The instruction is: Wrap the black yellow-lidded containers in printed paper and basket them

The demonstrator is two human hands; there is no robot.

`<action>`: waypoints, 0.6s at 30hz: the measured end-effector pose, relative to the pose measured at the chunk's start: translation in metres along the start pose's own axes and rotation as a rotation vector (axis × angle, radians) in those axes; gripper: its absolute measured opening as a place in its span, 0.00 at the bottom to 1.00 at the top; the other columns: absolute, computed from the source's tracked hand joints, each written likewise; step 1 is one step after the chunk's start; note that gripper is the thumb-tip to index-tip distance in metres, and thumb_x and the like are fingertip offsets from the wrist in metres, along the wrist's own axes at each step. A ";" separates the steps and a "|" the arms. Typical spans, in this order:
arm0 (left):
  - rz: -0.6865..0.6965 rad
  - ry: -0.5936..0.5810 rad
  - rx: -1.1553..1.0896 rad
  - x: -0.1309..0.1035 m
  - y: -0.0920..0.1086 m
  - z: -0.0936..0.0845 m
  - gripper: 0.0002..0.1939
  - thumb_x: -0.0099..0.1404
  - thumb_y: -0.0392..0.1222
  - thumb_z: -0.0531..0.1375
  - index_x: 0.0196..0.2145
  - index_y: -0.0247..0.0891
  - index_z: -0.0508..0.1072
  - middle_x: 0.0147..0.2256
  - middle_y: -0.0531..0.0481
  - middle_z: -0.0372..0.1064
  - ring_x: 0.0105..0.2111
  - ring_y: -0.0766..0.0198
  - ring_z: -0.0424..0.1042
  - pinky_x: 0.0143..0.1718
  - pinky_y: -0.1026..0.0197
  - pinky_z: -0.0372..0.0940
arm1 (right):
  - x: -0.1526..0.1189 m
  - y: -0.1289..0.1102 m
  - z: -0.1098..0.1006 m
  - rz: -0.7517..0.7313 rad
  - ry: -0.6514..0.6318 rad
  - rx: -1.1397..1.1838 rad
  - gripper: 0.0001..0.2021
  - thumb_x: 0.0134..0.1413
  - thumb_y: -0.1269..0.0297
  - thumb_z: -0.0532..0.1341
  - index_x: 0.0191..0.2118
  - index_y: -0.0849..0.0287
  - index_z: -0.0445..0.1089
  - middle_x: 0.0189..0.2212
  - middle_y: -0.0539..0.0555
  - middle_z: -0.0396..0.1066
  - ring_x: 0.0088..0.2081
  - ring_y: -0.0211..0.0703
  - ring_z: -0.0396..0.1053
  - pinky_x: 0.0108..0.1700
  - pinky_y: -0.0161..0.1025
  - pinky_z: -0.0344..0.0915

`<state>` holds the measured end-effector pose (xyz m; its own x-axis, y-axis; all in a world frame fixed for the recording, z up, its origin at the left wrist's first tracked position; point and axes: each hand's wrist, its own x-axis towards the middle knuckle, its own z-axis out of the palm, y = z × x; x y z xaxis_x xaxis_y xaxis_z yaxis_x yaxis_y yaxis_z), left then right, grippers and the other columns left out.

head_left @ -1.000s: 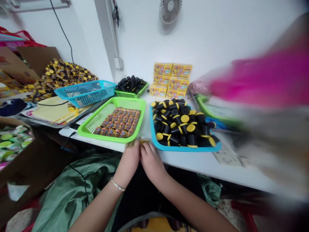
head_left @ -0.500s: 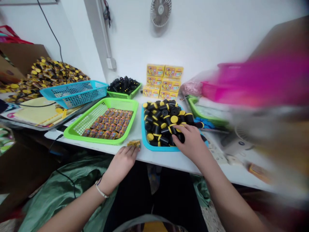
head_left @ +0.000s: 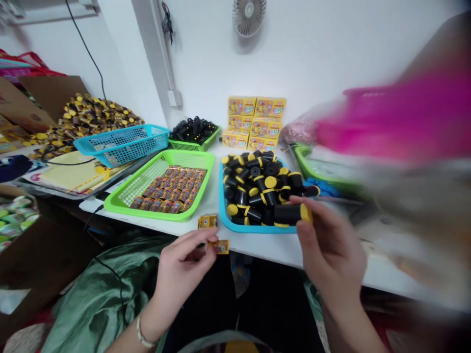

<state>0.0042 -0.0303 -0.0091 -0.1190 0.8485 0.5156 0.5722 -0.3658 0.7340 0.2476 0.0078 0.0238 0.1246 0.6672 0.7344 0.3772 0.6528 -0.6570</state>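
Note:
Between its thumb and fingers, my left hand point(head_left: 187, 252) pinches a small printed yellow label point(head_left: 222, 246) just off the table's front edge. A stack of similar labels point(head_left: 207, 221) lies on the table behind it. My right hand point(head_left: 331, 245) grips a black canister with a yellow cap point(head_left: 290, 214) by its capped end, holding it sideways over the front right of a blue basket point(head_left: 235, 227). Many loose black canisters with yellow caps point(head_left: 257, 184) fill that basket. To the left, a green basket point(head_left: 187, 214) holds rows of label-wrapped canisters point(head_left: 172, 191).
Yellow printed boxes point(head_left: 253, 122) are stacked against the wall. Behind the green basket are an empty-looking blue basket point(head_left: 125, 142) and a green basket of black parts point(head_left: 193, 132). Wrapped canisters point(head_left: 88, 117) are heaped at the far left. A blurred pink shape point(head_left: 397, 122) fills the right.
My left hand has lifted a label from the stack and drawn it toward me. My right hand has picked a canister out of the blue basket. The view has shifted slightly.

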 end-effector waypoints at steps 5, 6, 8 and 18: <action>-0.120 -0.083 -0.449 0.004 0.026 0.016 0.11 0.51 0.29 0.70 0.28 0.46 0.85 0.30 0.49 0.80 0.34 0.58 0.80 0.53 0.54 0.71 | -0.024 -0.010 0.001 0.045 -0.155 0.145 0.18 0.64 0.70 0.62 0.57 0.46 0.71 0.54 0.55 0.75 0.55 0.44 0.74 0.54 0.40 0.75; -0.122 -0.103 -0.481 0.005 0.028 0.019 0.10 0.51 0.29 0.71 0.26 0.46 0.85 0.28 0.50 0.79 0.32 0.60 0.78 0.55 0.53 0.70 | -0.026 -0.010 0.001 0.054 -0.169 0.169 0.19 0.64 0.71 0.62 0.57 0.45 0.71 0.54 0.54 0.75 0.55 0.42 0.74 0.54 0.38 0.75; -0.115 -0.096 -0.504 0.007 0.028 0.022 0.09 0.50 0.30 0.73 0.24 0.46 0.84 0.30 0.50 0.77 0.31 0.62 0.77 0.55 0.53 0.70 | -0.030 -0.011 0.001 0.075 -0.177 0.213 0.19 0.64 0.72 0.62 0.57 0.44 0.71 0.53 0.53 0.75 0.55 0.40 0.74 0.54 0.35 0.74; -0.056 -0.104 -0.289 -0.004 0.028 0.029 0.04 0.60 0.36 0.69 0.31 0.44 0.85 0.30 0.50 0.82 0.27 0.60 0.80 0.31 0.65 0.74 | -0.035 -0.029 -0.004 0.216 -0.131 0.316 0.12 0.64 0.65 0.64 0.51 0.47 0.75 0.47 0.54 0.80 0.47 0.41 0.79 0.48 0.36 0.77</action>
<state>0.0441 -0.0330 -0.0031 -0.0512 0.8995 0.4339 0.3109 -0.3985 0.8629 0.2358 -0.0362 0.0180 0.0448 0.8279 0.5591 0.0520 0.5570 -0.8289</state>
